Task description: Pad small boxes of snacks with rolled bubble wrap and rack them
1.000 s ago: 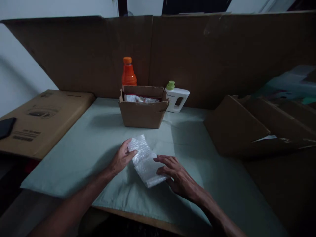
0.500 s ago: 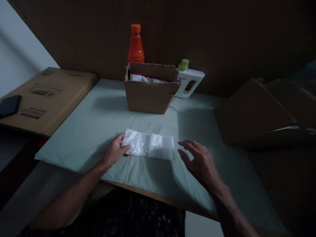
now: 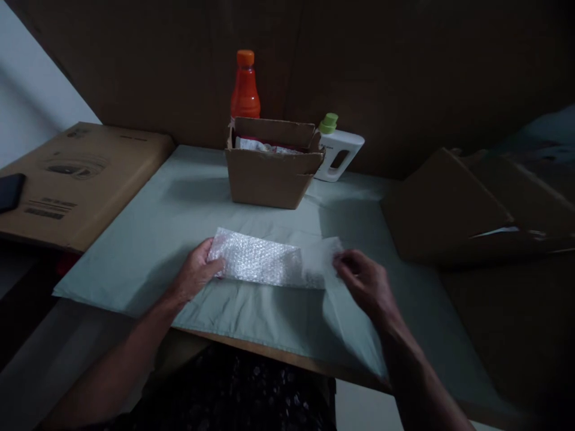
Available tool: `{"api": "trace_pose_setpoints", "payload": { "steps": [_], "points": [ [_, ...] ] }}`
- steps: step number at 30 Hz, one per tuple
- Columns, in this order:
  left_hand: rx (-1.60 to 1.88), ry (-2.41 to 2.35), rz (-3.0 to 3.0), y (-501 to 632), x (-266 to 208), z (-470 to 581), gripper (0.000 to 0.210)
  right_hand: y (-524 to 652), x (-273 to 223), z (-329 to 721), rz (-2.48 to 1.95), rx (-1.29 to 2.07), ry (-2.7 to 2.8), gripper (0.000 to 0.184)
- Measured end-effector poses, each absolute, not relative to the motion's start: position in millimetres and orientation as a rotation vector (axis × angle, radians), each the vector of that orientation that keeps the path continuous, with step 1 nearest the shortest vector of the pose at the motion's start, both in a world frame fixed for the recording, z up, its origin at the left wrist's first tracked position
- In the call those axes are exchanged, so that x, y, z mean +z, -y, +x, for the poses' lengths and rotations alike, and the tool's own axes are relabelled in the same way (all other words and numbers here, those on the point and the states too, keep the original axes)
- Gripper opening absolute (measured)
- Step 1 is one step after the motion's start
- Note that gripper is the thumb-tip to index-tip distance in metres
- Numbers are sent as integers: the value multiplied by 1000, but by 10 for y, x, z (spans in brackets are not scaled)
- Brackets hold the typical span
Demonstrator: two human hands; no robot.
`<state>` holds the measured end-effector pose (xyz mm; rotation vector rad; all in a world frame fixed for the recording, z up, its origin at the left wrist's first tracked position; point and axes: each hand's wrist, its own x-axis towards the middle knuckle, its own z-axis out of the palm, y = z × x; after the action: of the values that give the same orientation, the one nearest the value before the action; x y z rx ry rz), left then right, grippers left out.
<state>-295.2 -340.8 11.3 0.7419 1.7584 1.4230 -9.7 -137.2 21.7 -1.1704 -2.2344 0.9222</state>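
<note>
A strip of clear bubble wrap (image 3: 258,258) stretches between my two hands, just above the pale green cloth (image 3: 179,203). My left hand (image 3: 197,266) grips its left end, thumb on top and fingers underneath. At the other end my right hand (image 3: 363,278) pinches a raised, blurred part of the wrap, with the fingertips curled together. The right part of the sheet looks smoother and more see-through than the bubbled left part.
Behind the wrap stands an open cardboard box (image 3: 265,176) with packets inside. An orange bottle (image 3: 245,90) and a white jug (image 3: 341,152) stand behind it. A flat carton (image 3: 81,179) with a dark phone (image 3: 11,191) lies left; another cardboard box (image 3: 449,209) is at right.
My right hand has closed on the right end of the bubble wrap, which now reaches further right and lifts there. My left hand still holds its end, shifted slightly left.
</note>
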Motion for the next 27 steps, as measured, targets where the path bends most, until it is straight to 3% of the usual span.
{"api": "trace_pose_setpoints", "payload": {
  "steps": [5, 10, 13, 16, 21, 24, 27],
  "points": [
    [1242, -2045, 971, 3331, -6, -3278, 56, 1132, 135, 194, -1245, 1074, 2080, 31],
    [1083, -2464, 1132, 3425, -156, -3421, 72, 1010, 5, 409, -1585, 525, 2167, 34],
    [1127, -2678, 1449, 3428, -63, -3314, 62, 1098, 74, 263, -1370, 346, 2251, 32],
    [1034, -2540, 1899, 3275, -31, -2988, 57, 1383, 83, -305, -935, 337, 2470, 32],
    [524, -2034, 2177, 3093, -260, -2643, 65, 1749, -167, -1167, -472, 429, 2908, 46],
    [389, -2092, 2089, 3239, -350, -2841, 59, 1607, -300, -953, -534, 388, 2952, 47],
    [414, -2180, 1994, 3479, -365, -3120, 53, 1291, -338, -370, -868, 281, 2833, 46]
  ]
}}
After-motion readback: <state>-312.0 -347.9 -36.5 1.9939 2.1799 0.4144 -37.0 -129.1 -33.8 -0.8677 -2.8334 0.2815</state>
